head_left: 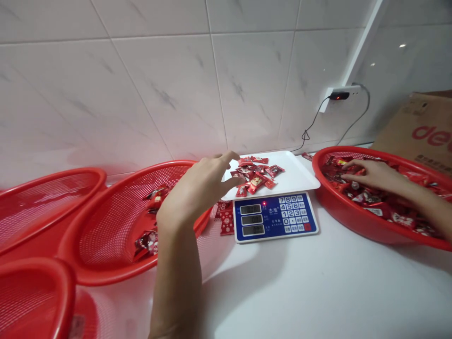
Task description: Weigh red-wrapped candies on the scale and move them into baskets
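My left hand (pixel 201 188) reaches over the left edge of the white scale tray (pixel 300 176), fingers curled loosely toward a pile of red wrapped candies (pixel 254 173) on it; I cannot see anything held. My right hand (pixel 370 175) lies in the red basket (pixel 356 219) on the right, fingers closed down among the candies (pixel 395 207) that fill it. The scale's blue panel (pixel 275 217) with keypad and displays faces me.
Three more red mesh baskets stand at the left: one (pixel 106 235) with a few candies, one (pixel 42 197) behind it, one (pixel 35 292) at the front corner. A cardboard box (pixel 420 127) and a wall socket with plug (pixel 341 95) are at the back right.
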Demonstrator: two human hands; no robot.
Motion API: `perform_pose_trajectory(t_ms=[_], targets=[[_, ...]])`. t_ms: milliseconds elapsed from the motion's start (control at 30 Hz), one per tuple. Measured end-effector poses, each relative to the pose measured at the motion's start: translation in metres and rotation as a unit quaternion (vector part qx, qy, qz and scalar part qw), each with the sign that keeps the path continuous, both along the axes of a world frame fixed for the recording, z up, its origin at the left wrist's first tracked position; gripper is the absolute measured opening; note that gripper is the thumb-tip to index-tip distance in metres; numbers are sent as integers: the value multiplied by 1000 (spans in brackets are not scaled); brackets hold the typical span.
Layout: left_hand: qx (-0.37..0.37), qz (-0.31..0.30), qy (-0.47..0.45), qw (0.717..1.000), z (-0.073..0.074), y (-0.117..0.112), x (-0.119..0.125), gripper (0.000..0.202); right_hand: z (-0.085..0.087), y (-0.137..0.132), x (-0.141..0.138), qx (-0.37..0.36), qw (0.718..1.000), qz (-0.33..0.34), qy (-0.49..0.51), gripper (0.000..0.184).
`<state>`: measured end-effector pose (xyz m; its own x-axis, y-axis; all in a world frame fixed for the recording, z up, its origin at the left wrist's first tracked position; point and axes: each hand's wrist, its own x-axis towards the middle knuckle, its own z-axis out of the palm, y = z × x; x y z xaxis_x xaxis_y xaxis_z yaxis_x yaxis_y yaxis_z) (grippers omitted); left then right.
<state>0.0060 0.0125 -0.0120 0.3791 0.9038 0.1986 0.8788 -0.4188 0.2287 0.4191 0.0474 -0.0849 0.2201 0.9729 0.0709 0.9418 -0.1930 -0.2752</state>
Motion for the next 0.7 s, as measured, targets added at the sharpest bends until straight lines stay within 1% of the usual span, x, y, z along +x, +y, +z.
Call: perform_pose_trajectory(t_ms=[100,233,333,433,500,533,600,667,700], targets=[[1,-4,8,1000,-1,-1,0,34,-3,-2,-2,-5,1000,4,10,30],[-5,5,15,1000,0,-3,2,36,-2,-2,-15,-23,997,67,1,38],[-6,6,16,1000,1,-4,4,35,-6,-2,-23,-27,996,80,4,36],[-10,6,21,1000,2,-4,4,36,-12,-1,-25,3,997,75,-8,26],[-15,7,23,1000,2,-4,4,36,-11,-1,-25,23,998,57,-28,22],[-15,8,23,1000,2,-4,3,35,-9,-1,-25,31,998,44,-41,22],[-13,9,17,1000,2,-4,1,34,2,-1,-26,65,996,5,-56,26],[-7,12,5,1000,2,-5,-2,34,18,-1,-34,138,989,-39,-37,28],[-1,14,-2,1000,1,-5,-4,34,27,0,-41,180,982,-51,-9,26]])
